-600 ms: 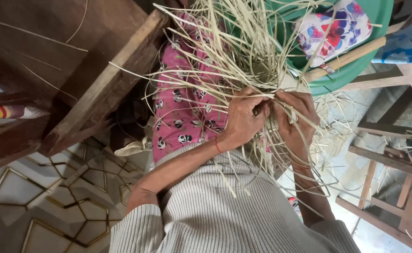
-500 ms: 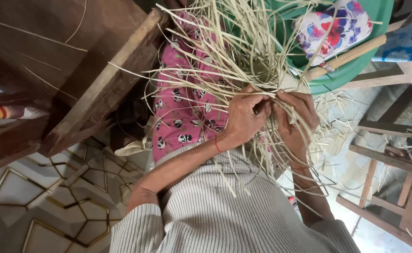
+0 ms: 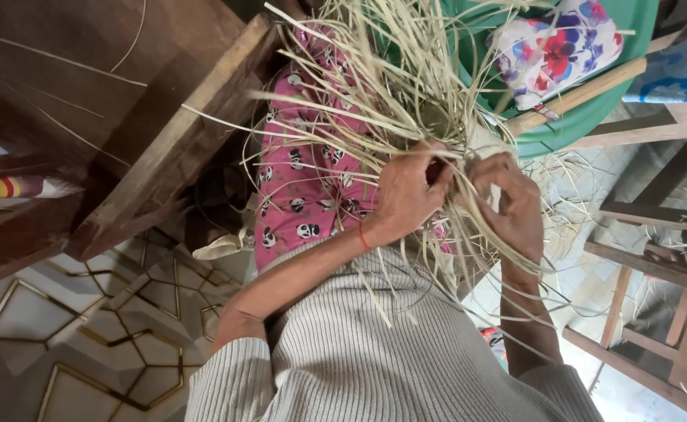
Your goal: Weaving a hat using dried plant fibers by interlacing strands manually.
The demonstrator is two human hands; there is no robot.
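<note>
A loose bundle of pale straw strips (image 3: pixel 390 94) fans out over my lap, which is covered by pink cloth with small panda prints (image 3: pixel 304 187). My left hand (image 3: pixel 410 195) pinches several strips where they meet, fingers closed on them. My right hand (image 3: pixel 511 207) sits just beside it, fingers curled around strips of the same bundle. The two hands almost touch at the woven middle. Long strips hang down over my ribbed grey top (image 3: pixel 375 352).
A dark wooden table edge (image 3: pixel 179 148) runs at the left. A green plastic tub (image 3: pixel 570 125) with a floral cushion (image 3: pixel 554 47) and a wooden stick (image 3: pixel 578 98) lies behind the straw. Wooden frame bars (image 3: pixel 640 266) stand at the right. Patterned floor tiles (image 3: pixel 85 328) at lower left.
Both hands stay on the straw in almost the same place; the fingers have shifted slightly among the strips.
</note>
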